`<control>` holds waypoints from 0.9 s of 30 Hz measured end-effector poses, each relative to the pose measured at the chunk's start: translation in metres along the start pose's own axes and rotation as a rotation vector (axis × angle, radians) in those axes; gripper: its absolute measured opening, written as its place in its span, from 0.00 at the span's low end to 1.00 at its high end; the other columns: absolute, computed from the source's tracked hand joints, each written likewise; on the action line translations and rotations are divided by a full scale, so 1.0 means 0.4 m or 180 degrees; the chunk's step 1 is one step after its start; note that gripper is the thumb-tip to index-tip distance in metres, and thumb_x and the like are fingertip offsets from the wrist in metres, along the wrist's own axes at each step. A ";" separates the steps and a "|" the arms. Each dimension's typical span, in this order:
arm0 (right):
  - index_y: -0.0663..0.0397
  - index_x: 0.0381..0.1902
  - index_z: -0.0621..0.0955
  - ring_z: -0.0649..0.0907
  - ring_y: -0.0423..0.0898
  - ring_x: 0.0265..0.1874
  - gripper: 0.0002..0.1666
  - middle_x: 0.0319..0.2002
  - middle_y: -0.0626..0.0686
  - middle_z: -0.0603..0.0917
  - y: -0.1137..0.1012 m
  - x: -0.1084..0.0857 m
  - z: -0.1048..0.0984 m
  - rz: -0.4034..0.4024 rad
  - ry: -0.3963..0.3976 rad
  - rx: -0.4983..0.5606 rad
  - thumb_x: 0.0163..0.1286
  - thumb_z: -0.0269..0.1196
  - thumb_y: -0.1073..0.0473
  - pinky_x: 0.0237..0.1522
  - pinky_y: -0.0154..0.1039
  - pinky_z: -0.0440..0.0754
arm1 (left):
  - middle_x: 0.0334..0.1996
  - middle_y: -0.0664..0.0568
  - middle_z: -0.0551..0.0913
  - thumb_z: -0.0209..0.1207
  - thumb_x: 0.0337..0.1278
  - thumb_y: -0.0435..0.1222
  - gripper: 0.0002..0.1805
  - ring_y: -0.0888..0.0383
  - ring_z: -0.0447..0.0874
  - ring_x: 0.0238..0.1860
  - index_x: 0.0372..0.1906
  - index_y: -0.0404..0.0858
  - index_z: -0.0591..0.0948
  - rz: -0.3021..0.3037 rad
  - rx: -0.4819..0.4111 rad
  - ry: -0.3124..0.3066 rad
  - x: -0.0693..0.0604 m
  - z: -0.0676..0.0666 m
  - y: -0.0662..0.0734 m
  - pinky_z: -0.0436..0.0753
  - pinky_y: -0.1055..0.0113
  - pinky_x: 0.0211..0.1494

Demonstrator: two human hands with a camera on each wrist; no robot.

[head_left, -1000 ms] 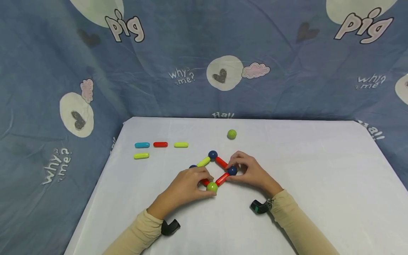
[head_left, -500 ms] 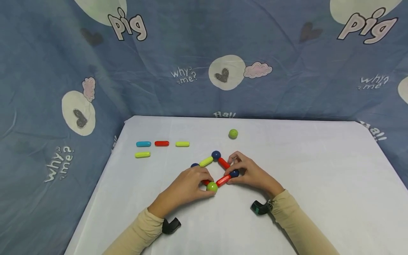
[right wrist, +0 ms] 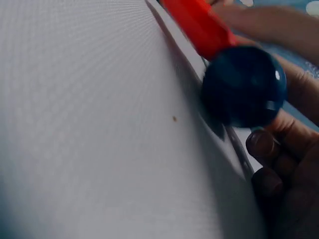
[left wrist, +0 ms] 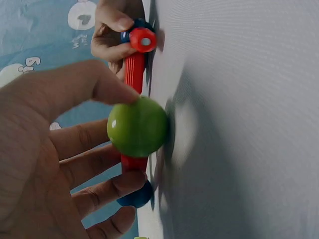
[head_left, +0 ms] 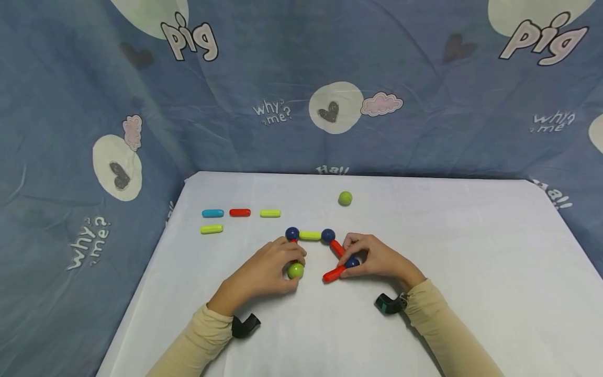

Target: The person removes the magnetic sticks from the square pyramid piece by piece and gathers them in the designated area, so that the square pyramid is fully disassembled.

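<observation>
My left hand [head_left: 268,269] grips a green ball [head_left: 296,270], its thumb against the ball in the left wrist view. A red rod [left wrist: 133,163] joins that ball to a blue ball [head_left: 292,233]. From there a yellow-green rod [head_left: 310,236] runs to a second blue ball [head_left: 328,235], then another red rod [head_left: 336,248] leads to a third blue ball [right wrist: 244,87]. Beside that third ball my right hand [head_left: 374,257] pinches a red rod [head_left: 332,275] fixed to it. This rod's free end is apart from the green ball.
Behind the chain a loose green ball [head_left: 345,198] lies on the white table [head_left: 471,235]. At the left lie a blue rod [head_left: 213,213], a red rod [head_left: 240,212] and two yellow-green rods [head_left: 270,213]. A printed blue cloth [head_left: 235,68] hangs behind.
The closed ring has come apart between the green ball and the right-hand red rod. My left hand has moved left with the green ball, my right hand slightly right; the chain's far side has swung.
</observation>
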State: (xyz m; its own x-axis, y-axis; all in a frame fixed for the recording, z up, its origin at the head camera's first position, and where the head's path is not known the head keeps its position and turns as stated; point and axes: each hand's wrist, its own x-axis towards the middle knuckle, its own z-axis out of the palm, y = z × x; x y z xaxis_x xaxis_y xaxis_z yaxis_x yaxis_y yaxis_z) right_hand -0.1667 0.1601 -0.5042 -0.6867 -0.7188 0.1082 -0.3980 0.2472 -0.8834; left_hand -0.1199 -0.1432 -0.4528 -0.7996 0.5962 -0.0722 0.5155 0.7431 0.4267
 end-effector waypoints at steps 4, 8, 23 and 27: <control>0.52 0.35 0.93 0.77 0.46 0.33 0.05 0.30 0.55 0.81 -0.001 -0.004 -0.004 -0.0094 -0.0128 0.0331 0.59 0.78 0.61 0.41 0.34 0.76 | 0.65 0.58 0.82 0.68 0.55 0.38 0.15 0.55 0.75 0.62 0.49 0.47 0.87 -0.0066 -0.0004 -0.0008 0.005 0.006 -0.004 0.80 0.55 0.61; 0.57 0.34 0.92 0.76 0.39 0.26 0.03 0.25 0.54 0.81 -0.006 -0.004 -0.007 -0.0030 -0.0277 0.0549 0.61 0.76 0.65 0.33 0.31 0.76 | 0.71 0.58 0.77 0.66 0.63 0.36 0.14 0.53 0.73 0.69 0.53 0.47 0.87 -0.0142 -0.0026 0.0024 0.006 0.008 -0.008 0.77 0.51 0.70; 0.66 0.37 0.84 0.73 0.38 0.25 0.02 0.25 0.44 0.76 0.022 -0.020 -0.028 0.0007 0.0441 0.1050 0.67 0.67 0.71 0.27 0.32 0.71 | 0.59 0.53 0.85 0.70 0.60 0.33 0.11 0.50 0.75 0.70 0.47 0.43 0.88 0.0243 -0.0125 0.0407 0.009 0.007 0.006 0.75 0.45 0.71; 0.63 0.41 0.85 0.70 0.39 0.23 0.07 0.25 0.46 0.72 0.024 -0.015 -0.026 0.0049 0.0334 0.0953 0.65 0.70 0.70 0.26 0.32 0.69 | 0.49 0.57 0.88 0.70 0.61 0.36 0.10 0.57 0.81 0.56 0.48 0.44 0.88 0.0364 -0.0172 0.0382 0.012 0.015 0.034 0.81 0.54 0.64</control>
State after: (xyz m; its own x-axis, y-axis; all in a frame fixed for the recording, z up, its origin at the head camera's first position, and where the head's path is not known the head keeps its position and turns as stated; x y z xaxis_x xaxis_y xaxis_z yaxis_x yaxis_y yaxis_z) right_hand -0.1727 0.1734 -0.5085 -0.7565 -0.6416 0.1265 -0.2010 0.0441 -0.9786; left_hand -0.1148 -0.1285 -0.4526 -0.7693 0.6330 0.0864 0.5905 0.6530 0.4742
